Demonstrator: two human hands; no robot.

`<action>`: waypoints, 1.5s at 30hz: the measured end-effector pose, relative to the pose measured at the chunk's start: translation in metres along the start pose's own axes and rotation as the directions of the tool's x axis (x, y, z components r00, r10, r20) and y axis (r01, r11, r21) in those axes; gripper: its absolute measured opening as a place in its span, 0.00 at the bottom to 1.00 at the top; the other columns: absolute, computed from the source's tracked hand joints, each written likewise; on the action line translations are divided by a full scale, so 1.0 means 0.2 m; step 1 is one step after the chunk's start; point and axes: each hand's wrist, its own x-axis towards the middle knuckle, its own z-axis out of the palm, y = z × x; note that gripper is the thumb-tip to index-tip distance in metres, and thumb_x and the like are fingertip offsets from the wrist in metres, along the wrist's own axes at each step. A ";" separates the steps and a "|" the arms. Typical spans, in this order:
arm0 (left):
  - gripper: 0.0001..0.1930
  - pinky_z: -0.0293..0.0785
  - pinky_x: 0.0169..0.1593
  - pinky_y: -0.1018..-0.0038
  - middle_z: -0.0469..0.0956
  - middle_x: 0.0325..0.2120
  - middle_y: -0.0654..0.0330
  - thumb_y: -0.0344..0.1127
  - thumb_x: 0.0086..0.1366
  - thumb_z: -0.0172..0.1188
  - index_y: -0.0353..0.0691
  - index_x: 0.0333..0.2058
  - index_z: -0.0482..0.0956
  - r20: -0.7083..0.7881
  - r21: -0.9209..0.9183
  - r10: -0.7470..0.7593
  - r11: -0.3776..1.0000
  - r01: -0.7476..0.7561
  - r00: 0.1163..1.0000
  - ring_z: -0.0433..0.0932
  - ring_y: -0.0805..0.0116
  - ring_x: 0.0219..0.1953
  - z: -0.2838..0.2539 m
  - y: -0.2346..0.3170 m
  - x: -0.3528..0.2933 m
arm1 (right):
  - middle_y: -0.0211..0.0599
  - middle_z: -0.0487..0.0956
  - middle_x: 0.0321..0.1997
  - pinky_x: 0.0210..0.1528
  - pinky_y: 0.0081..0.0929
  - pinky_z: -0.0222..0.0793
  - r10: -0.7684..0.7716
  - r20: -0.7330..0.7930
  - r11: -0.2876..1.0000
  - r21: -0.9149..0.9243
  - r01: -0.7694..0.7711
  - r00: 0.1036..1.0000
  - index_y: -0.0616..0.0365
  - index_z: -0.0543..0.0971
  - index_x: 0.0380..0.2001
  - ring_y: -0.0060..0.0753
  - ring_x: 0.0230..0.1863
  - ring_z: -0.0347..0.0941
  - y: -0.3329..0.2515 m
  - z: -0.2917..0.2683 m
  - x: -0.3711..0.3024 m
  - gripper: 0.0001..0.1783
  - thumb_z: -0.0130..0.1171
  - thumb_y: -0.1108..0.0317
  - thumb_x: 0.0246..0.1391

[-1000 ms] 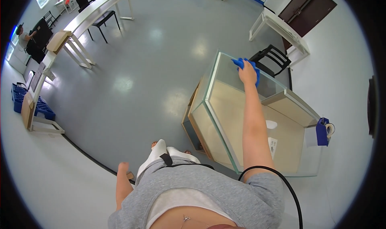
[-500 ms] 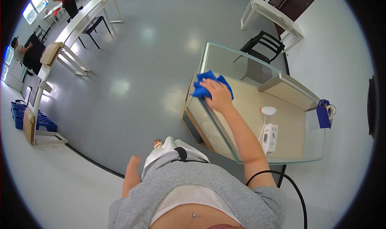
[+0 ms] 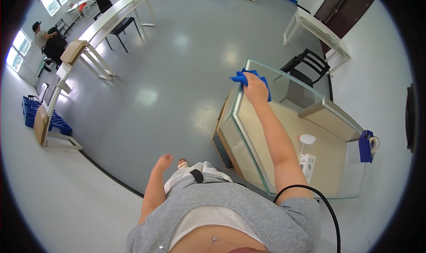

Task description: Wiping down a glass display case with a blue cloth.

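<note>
My right hand presses a crumpled blue cloth against the top left rim of a large glass tank that stands on a wooden base. My right arm stretches forward over the tank's left wall. My left hand hangs loose at my side over the grey floor, holding nothing, fingers slightly curled and apart.
Inside the tank lie a small white box and a white round lamp. A blue tape dispenser sits on its right rim. A black chair and white table stand behind. Other people work at far left tables.
My right hand with the cloth moved from the far corner of the tank back along the left rim, then slightly forward again. My left arm swung a little outward.
</note>
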 end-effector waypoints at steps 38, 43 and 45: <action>0.18 0.71 0.39 0.63 0.78 0.34 0.51 0.43 0.60 0.54 0.34 0.41 0.79 0.105 0.004 -0.256 0.966 0.257 0.961 0.76 0.58 0.35 -0.14 -0.36 0.22 | 0.38 0.78 0.49 0.51 0.38 0.67 0.149 -0.026 0.979 -0.139 -0.151 0.988 0.52 0.73 0.50 0.40 0.52 0.73 -0.15 -0.07 -0.25 0.25 0.63 0.69 0.45; 0.14 0.71 0.24 0.62 0.76 0.21 0.52 0.41 0.59 0.50 0.34 0.29 0.78 0.037 0.144 -0.392 0.913 0.383 0.919 0.74 0.60 0.20 -0.07 -1.08 0.01 | 0.41 0.79 0.45 0.47 0.40 0.71 0.156 -0.122 0.969 -0.173 -0.176 0.980 0.54 0.74 0.49 0.44 0.47 0.75 -0.03 0.05 0.06 0.24 0.62 0.70 0.45; 0.20 0.75 0.38 0.58 0.81 0.30 0.42 0.43 0.61 0.50 0.29 0.36 0.80 -0.069 -0.141 -0.544 0.835 0.532 0.836 0.80 0.47 0.33 -0.05 -1.03 -0.17 | 0.42 0.79 0.45 0.47 0.40 0.71 0.166 -0.118 0.963 -0.194 -0.187 0.979 0.54 0.74 0.49 0.45 0.47 0.75 0.05 0.09 0.12 0.24 0.62 0.70 0.45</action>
